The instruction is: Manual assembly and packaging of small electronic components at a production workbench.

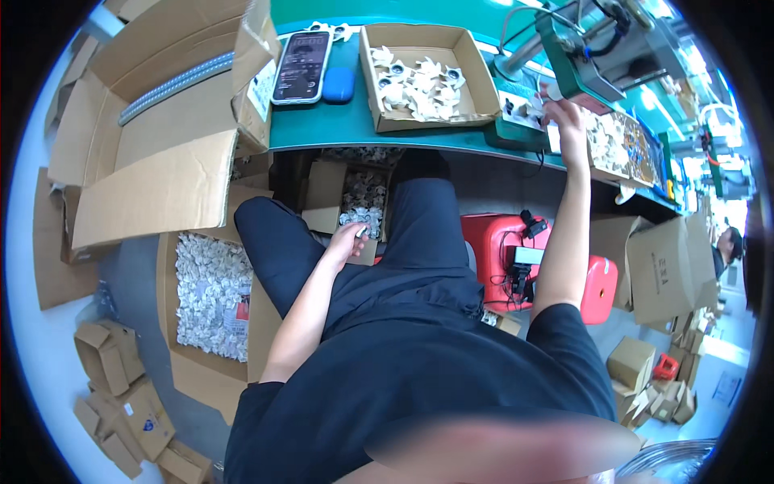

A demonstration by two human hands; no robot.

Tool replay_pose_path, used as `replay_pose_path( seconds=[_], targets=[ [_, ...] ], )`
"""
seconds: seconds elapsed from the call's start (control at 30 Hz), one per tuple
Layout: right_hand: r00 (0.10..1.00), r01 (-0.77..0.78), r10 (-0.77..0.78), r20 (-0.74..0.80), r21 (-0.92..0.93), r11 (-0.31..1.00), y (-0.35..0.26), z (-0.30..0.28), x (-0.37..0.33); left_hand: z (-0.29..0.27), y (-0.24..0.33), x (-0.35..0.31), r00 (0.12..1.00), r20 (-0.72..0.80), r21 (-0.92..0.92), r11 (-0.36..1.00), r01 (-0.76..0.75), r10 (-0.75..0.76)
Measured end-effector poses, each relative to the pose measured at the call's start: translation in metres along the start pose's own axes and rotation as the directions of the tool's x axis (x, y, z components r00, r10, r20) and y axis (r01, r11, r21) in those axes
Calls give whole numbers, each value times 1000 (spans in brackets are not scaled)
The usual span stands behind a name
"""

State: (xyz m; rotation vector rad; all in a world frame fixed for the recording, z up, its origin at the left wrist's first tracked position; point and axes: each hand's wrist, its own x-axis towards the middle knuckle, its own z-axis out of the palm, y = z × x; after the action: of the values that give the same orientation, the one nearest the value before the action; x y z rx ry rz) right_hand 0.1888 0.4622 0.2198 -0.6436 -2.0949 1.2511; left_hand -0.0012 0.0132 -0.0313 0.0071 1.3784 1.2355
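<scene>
My left hand [347,244] is low between my knees, its fingers closed round a small part that is too small to name. It is beside an open carton of small metallic-looking parts [363,194] under the bench. My right hand [567,119] reaches up to a green-based bench press [576,77]. Its fingers are bent together at the small metal fixture [521,111] below the press head, and what they pinch is hidden. Left of the fixture, a shallow cardboard tray [435,124] holds several white plastic fan wheels [419,87].
A phone [303,68] and a blue case [339,85] lie on the green bench [322,133]. Another tray of white parts [609,141] is right of the press. Large cartons [153,189] stand at left, one full of pale parts [210,290]. A red stool [484,242] is under the bench.
</scene>
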Motion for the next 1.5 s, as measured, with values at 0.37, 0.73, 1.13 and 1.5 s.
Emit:
replay_pose_path(
  seconds=[0.37,0.73,1.13,1.5],
  targets=[
    [801,202,-400,-446,-429,881,1,88,-43,0,0,-3,998,-29,34,998,-59,60],
    [695,282,-546,-467,-522,805,-13,92,-44,-7,-7,-1,997,14,79,994,-76,75],
    [697,607,-708,-111,-435,665,-114,187,-67,6,9,-28,900,343,-369,920,-133,268],
    [794,305,-295,531,72,950,-66,214,-173,49,59,-67,734,549,-330,911,-248,399]
  ],
)
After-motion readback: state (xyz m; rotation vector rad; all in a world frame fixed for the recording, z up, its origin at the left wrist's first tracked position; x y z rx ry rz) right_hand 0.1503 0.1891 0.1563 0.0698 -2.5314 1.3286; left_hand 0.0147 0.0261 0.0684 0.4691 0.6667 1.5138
